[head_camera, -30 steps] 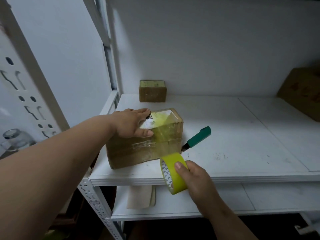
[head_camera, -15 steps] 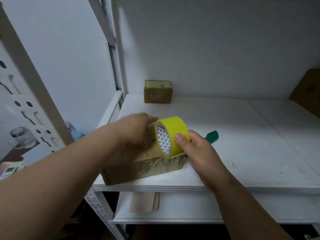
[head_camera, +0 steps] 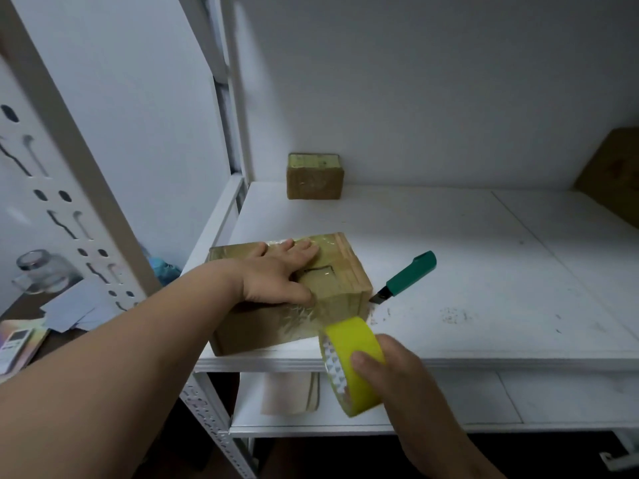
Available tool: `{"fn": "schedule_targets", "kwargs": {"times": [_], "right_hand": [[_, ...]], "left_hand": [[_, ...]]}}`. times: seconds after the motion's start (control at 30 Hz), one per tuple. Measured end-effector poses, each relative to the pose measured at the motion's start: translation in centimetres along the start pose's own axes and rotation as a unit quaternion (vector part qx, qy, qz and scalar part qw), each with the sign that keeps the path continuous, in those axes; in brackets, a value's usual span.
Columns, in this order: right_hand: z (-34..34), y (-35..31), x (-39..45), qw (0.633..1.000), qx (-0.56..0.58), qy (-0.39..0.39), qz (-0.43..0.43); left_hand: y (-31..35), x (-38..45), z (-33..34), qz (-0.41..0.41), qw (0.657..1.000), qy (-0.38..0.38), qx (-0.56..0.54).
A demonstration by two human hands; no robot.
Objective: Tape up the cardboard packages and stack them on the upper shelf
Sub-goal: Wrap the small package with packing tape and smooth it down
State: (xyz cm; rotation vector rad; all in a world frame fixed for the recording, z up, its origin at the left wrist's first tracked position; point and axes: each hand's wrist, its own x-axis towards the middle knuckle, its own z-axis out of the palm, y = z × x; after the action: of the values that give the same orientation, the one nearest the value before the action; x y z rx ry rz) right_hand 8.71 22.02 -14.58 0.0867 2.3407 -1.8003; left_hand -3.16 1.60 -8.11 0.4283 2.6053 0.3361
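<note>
At the shelf's (head_camera: 449, 271) near-left corner sits the cardboard package (head_camera: 276, 326), the left hand (head_camera: 276, 274) pressing flat on its top, fingers straight. At five o'clock from it, past the shelf edge, the right hand (head_camera: 390, 371) clasps the yellow tape roll (head_camera: 352, 364), a strip running up to the box's near face. Judging from this, a slack or slanted pull could wrinkle the strip or drag the box off the edge. A green utility knife (head_camera: 404, 276) lies at three o'clock, blade toward the box.
</note>
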Motion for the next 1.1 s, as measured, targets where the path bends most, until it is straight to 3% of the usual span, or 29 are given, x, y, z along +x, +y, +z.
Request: {"fn": "schedule_targets", "kwargs": {"times": [0.1,0.2,0.37,0.5,0.57,0.6,0.67,0.7,0.73,0.8,0.87,0.9,0.97,1.03,1.1], "right_hand": [[0.3,3.0,-0.5,0.996,-0.031,-0.020,0.076],[1.0,4.6,-0.2,0.995,-0.032,-0.012,0.091],[1.2,5.0,0.5,0.994,-0.053,-0.011,0.092],[0.7,4.2,0.3,0.997,0.019,-0.047,0.053],[-0.1,2.8,0.2,0.984,0.138,-0.115,0.018],[-0.7,1.8,0.1,0.970,0.184,-0.157,-0.007],[-1.9,-0.9,0.3,0.954,0.220,-0.195,-0.057],[-2.2,-2.0,0.7,0.957,0.212,-0.185,-0.074],[-2.3,-2.9,1.3,0.967,0.182,-0.156,-0.087],[-1.9,-4.1,2.5,0.988,0.087,-0.078,-0.098],[-1.2,-4.5,3.7,0.994,0.029,-0.046,-0.092],[-0.9,-4.6,4.1,0.995,0.014,-0.038,-0.089],[-0.5,-4.7,4.6,0.995,-0.007,-0.028,-0.092],[-0.5,-4.8,4.8,0.994,-0.028,-0.022,-0.105],[-0.6,-4.6,5.1,0.992,-0.044,-0.032,-0.115]], "left_hand": [[-0.6,0.6,-0.3,0.023,0.997,-0.041,0.056],[-0.4,1.1,-0.2,0.001,0.991,-0.059,0.122],[0.8,0.7,2.5,0.010,0.974,0.098,0.206],[0.5,0.3,0.4,0.042,0.985,0.060,0.158],[0.8,-0.4,-2.5,0.053,0.997,0.023,0.049],[0.7,-0.9,-3.9,0.060,0.997,-0.007,-0.057],[0.4,-1.5,-5.6,0.071,0.950,-0.052,-0.300],[0.2,-1.5,-6.0,0.066,0.930,-0.052,-0.357],[-0.1,-1.3,-6.3,0.055,0.935,-0.026,-0.349],[-0.4,-0.5,-6.3,0.020,0.985,0.066,-0.155],[-0.4,-0.5,-6.0,0.008,0.988,0.149,0.028],[-0.3,-0.8,-5.6,0.019,0.985,0.161,0.066],[-0.1,-1.3,-4.2,0.030,0.989,0.113,0.094],[-0.4,-1.8,-2.1,-0.011,0.988,0.057,0.142],[-1.1,-2.0,-1.2,-0.026,0.981,0.081,0.173]]}}
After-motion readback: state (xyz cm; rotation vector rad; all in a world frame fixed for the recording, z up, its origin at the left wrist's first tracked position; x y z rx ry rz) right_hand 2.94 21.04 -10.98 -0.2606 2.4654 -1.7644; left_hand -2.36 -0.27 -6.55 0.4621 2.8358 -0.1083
